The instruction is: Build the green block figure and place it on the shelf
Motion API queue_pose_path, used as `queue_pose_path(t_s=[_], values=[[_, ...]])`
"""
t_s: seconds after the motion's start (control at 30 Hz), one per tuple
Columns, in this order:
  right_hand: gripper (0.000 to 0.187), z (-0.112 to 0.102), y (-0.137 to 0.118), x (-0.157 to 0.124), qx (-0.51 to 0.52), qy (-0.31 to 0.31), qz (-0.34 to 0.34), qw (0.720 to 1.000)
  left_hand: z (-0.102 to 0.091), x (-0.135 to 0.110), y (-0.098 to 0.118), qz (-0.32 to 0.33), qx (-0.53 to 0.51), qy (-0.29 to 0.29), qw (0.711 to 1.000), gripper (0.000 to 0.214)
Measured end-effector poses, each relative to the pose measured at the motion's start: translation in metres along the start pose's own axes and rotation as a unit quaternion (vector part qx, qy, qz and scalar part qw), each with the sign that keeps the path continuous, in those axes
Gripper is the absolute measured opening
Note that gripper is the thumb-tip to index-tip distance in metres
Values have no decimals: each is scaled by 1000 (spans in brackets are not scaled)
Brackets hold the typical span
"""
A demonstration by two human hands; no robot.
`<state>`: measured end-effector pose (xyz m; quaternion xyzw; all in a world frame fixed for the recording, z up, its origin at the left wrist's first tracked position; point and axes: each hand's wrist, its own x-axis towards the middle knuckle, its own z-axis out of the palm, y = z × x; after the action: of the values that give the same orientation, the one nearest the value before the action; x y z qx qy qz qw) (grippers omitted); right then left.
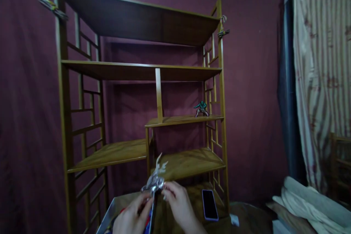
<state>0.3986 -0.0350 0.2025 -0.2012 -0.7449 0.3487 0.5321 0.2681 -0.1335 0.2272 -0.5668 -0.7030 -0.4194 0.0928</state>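
Note:
Both my hands are low in the middle of the head view, holding a small silver-grey figurine with pale spiky parts pointing up. My left hand pinches it from the lower left. My right hand grips it from the right, fingers curled. Below my hands lies an open cardboard box. Behind them stands a wooden shelf unit, and a small green figurine sits on its short right-hand shelf.
A dark phone lies flat on the lowest board at the right. Maroon cloth covers the wall behind. A striped curtain hangs at the right, with folded pale fabric beneath it.

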Motion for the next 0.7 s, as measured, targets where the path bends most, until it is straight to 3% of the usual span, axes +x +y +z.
queue_pose_path(t_s=[0.1,0.2,0.33,0.5,0.7], values=[[20,-53,-35,48,-12,29,-31,999,-14,53,59,44,-22,-2,999,26],[22,-99,-53,95,-18,31,-47,998,-22,103,111,85,-30,3,996,26],[22,-146,-67,161,-67,71,-67,993,-23,171,160,132,-21,23,991,24],[20,-171,-66,242,-116,71,-39,990,-13,246,185,114,4,40,993,24],[13,-161,-41,298,-206,66,-5,976,12,292,172,22,34,34,999,16]])
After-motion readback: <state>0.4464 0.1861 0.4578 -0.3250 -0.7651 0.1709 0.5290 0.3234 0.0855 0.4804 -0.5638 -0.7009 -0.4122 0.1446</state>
